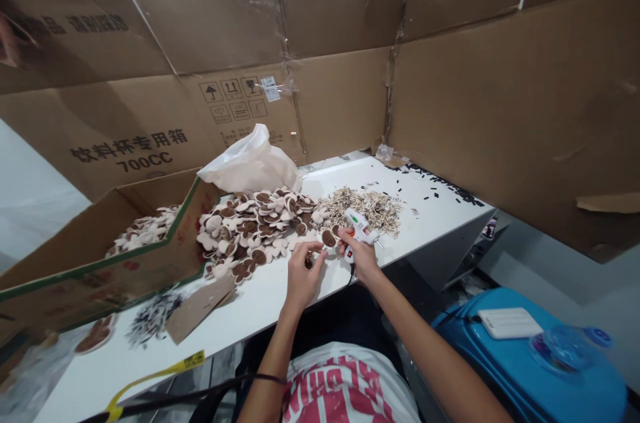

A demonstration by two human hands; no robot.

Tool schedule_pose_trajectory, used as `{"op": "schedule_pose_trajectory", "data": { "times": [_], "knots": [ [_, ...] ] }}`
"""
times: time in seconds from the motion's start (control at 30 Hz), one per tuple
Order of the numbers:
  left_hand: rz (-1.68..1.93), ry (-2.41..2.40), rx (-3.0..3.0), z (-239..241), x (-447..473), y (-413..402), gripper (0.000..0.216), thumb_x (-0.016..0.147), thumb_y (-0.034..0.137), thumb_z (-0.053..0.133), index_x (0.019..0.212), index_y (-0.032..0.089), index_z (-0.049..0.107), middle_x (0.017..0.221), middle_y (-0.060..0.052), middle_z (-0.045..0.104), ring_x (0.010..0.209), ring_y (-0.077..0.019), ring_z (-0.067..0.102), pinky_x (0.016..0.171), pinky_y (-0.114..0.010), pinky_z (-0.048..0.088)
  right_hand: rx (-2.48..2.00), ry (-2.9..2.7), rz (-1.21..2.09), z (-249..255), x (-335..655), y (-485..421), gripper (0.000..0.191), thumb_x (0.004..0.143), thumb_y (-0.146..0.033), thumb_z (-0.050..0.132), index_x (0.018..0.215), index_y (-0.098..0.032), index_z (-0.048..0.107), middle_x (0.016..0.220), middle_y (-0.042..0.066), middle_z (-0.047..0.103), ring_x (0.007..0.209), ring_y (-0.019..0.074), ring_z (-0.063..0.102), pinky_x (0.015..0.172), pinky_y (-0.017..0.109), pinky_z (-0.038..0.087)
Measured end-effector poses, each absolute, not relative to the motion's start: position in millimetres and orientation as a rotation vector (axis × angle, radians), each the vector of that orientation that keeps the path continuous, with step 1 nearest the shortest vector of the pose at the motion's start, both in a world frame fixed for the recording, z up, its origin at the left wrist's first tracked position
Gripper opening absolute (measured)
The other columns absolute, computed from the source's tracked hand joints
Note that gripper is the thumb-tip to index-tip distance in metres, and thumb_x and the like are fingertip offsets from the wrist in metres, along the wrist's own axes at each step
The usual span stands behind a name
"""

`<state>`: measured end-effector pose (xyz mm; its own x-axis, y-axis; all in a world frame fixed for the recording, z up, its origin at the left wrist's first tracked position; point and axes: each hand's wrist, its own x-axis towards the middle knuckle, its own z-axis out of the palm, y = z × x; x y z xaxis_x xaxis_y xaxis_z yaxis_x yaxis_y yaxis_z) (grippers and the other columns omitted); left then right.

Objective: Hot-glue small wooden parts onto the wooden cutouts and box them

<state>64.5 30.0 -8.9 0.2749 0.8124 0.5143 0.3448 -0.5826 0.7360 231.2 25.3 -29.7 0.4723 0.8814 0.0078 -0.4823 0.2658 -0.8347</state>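
My right hand [361,256] is wrapped round a white hot glue gun [361,225] with a green mark and an orange part. Its fingertips touch a small brown-and-white felt piece [329,238] lying between my hands. My left hand [303,276] is just left of that piece, thumb and forefinger brought close together; whatever is between them is too small to make out. Behind my left hand spreads a big heap of similar brown and white felt pieces [250,223]. A pile of thin cream-coloured strips [357,203] lies beyond the glue gun.
An open carton [150,263] with white pieces stands left on the white table [265,306]. Tall cardboard panels [340,96] wall the back and right. Black bits [450,186] lie at the far right. A blue container [505,369] carries a bottle [565,346]. Another person's hand [13,41] shows upper left.
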Motion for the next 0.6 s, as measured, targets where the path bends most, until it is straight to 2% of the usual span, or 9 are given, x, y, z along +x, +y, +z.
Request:
{"op": "schedule_pose_trajectory", "data": {
  "times": [0.23, 0.6],
  "knots": [
    [1.281, 1.019, 2.131, -3.1, 63.9, 27.7, 0.011, 0.100, 0.032, 0.066, 0.095, 0.025, 0.073, 0.097, -0.005, 0.073, 0.092, -0.0221, 0.064, 0.077, -0.034, 0.049, -0.905, -0.569, 0.981, -27.7, 230.6, 23.6, 0.035, 0.068, -0.045, 0.091, 0.081, -0.019, 0.073, 0.062, 0.001, 0.068, 0.046, 0.0136, 0.057, 0.044, 0.025, 0.045],
    [1.280, 0.985, 2.182, -0.1, 64.5, 26.3, 0.012, 0.100, 0.029, 0.064, 0.096, 0.025, 0.075, 0.095, -0.005, 0.074, 0.093, -0.0231, 0.063, 0.080, -0.037, 0.049, -0.913, -0.568, 0.990, -29.7, 230.6, 24.4, 0.035, 0.068, -0.046, 0.092, 0.081, -0.019, 0.073, 0.061, 0.001, 0.068, 0.045, 0.0139, 0.057, 0.044, 0.025, 0.045]
  ]
}}
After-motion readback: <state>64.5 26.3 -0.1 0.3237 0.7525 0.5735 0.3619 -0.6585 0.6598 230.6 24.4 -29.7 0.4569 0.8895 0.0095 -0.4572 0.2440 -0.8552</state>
